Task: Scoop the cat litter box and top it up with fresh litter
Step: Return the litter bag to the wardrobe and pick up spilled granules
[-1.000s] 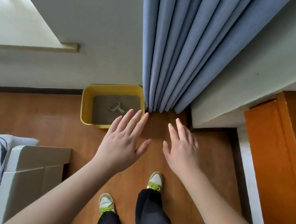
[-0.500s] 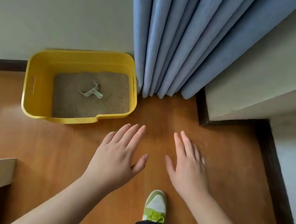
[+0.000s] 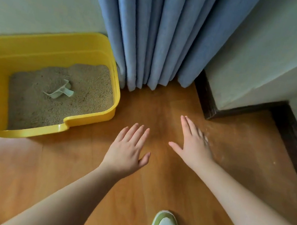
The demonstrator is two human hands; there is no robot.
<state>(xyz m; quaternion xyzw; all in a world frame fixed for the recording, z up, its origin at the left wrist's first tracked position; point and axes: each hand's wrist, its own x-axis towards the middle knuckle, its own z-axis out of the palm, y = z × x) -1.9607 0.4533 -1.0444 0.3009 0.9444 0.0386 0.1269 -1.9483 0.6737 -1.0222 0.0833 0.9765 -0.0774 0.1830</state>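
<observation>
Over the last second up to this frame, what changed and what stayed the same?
The person walked up to the yellow litter box, which now looms larger at the left of the view; the bed and cardboard box dropped out of sight. Nothing was taken hold of or let go. Left hand and right hand stay open, empty, over the floor; the scoop still lies in the litter.

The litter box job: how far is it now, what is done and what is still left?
Nothing looks done yet. The scoop lies untouched on the litter in the yellow litter box. Both the left hand and the right hand are open and empty above the floor, beside the box. All scooping and topping up remains; no fresh litter bag is in view.
</observation>
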